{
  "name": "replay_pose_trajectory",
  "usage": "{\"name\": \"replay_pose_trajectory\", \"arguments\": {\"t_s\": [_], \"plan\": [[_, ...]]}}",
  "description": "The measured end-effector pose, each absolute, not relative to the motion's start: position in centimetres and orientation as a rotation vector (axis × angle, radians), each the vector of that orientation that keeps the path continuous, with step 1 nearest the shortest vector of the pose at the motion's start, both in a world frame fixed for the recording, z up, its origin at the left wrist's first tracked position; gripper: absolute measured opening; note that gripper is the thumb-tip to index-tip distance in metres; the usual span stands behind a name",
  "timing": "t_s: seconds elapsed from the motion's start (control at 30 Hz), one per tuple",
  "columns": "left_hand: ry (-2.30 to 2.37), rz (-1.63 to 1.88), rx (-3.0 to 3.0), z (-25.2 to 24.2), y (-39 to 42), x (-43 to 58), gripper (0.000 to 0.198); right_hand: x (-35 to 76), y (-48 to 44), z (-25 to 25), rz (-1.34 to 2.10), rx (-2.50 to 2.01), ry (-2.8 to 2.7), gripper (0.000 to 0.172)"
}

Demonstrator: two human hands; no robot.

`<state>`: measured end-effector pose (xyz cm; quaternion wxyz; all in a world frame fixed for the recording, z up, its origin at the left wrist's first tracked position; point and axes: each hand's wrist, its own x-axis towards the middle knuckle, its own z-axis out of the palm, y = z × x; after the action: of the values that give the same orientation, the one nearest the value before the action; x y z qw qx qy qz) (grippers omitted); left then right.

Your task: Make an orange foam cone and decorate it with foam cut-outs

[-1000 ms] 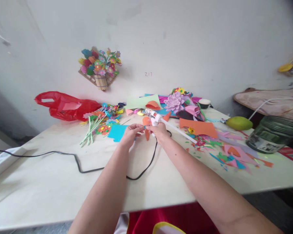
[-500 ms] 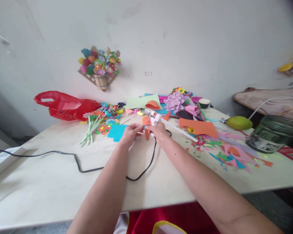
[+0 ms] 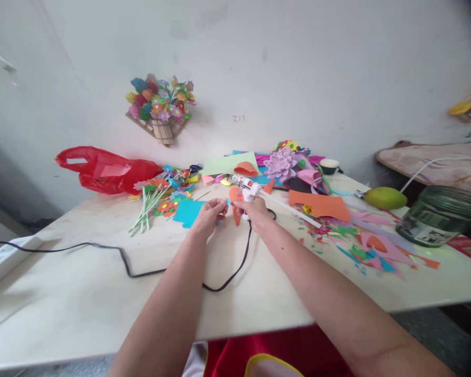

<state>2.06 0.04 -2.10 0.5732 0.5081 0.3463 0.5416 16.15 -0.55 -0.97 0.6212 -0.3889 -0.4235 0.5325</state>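
Observation:
My right hand (image 3: 254, 208) is closed around a white glue gun (image 3: 252, 191), from which a long white glue stick (image 3: 290, 208) sticks out at the back. Pinched in the fingers of my left hand (image 3: 214, 212) is a small blue piece (image 3: 228, 202), most of it hidden by the fingertips. The two hands are close together over the table. Behind them lie orange petal-shaped pieces (image 3: 235, 214). A blue foam sheet (image 3: 186, 212) rests just left of my left hand. From the glue gun a black cord (image 3: 223, 287) runs down and off to the left.
Pale green strips (image 3: 143, 217), foam flowers (image 3: 168, 208) and a red plastic bag (image 3: 110, 173) lie on the left. An orange sheet (image 3: 322, 205), colourful scraps (image 3: 377, 251), a yellow-green fruit (image 3: 385, 198) and a glass jar (image 3: 435, 220) are on the right. A lilac flower (image 3: 281, 164) sits at the back.
The hands have drawn slightly apart, and the blue piece shows a little more between them. The glue gun has tilted a bit, its stick's end shifting slightly right.

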Motion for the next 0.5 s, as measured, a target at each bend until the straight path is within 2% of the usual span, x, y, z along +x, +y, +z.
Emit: {"name": "replay_pose_trajectory", "arguments": {"t_s": [0.3,0.5], "plan": [[0.328,1.280,0.666,-1.7,0.1,1.5,0.007,17.4,-1.2,0.1,1.383,-0.806,-1.156,0.031],[0.214,1.296,0.673,-1.6,0.0,1.5,0.011,19.1,-1.2,0.7,1.521,-0.717,-1.342,0.031]]}}
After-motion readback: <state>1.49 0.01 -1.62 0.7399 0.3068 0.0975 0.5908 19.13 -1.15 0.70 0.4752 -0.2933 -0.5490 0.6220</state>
